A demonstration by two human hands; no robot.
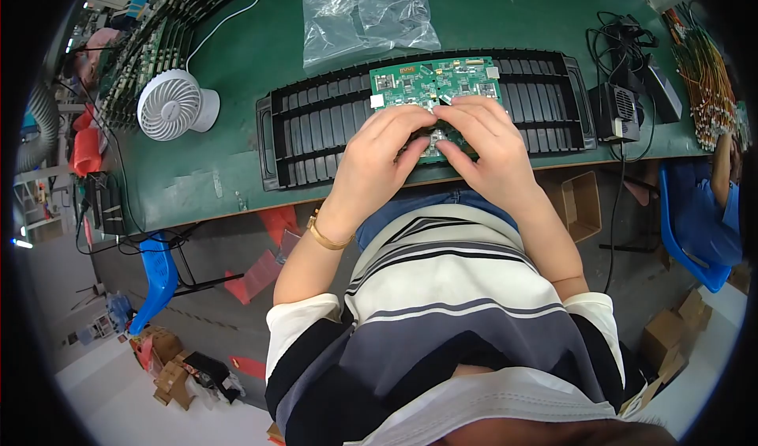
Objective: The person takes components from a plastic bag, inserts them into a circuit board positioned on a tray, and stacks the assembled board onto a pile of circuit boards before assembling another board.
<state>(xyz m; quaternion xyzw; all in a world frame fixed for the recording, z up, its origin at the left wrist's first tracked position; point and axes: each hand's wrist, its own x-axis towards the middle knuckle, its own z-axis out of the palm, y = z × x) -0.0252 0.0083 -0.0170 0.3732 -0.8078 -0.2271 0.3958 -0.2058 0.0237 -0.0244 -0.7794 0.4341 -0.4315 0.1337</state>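
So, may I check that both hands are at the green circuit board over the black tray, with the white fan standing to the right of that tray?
Not quite: the head view shows the white fan to the left of the black tray. The left hand and right hand are indeed at the green circuit board over it.

The green table (513, 19) bears fan (170, 106), bag (367, 15), tray (274, 150) (black).

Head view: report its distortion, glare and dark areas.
Head view: wide-angle distortion bows the table; black borders at both sides; bright glints on the bag; fine detail on the board between left hand and right hand too small to tell.
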